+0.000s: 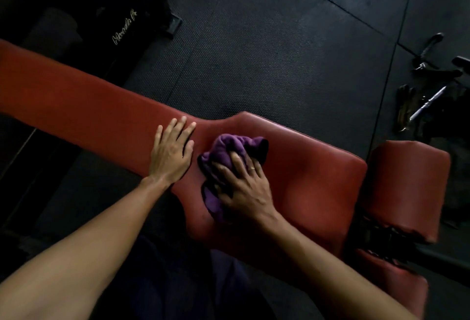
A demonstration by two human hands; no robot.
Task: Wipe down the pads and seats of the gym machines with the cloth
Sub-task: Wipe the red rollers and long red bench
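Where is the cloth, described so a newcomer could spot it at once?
Find the long red bench pad crossing the frame. Where its narrow stretch widens into the broad section, the right hand presses on a bunched cloth. It is the only purple thing there; the left hand beside it rests flat on bare padding.

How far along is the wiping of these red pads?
Done: no pad visibly shows it. In hand: the right hand presses the purple cloth on the wide end of the long red pad; the left hand rests flat on it. Left, seemingly: the separate red seat pad.
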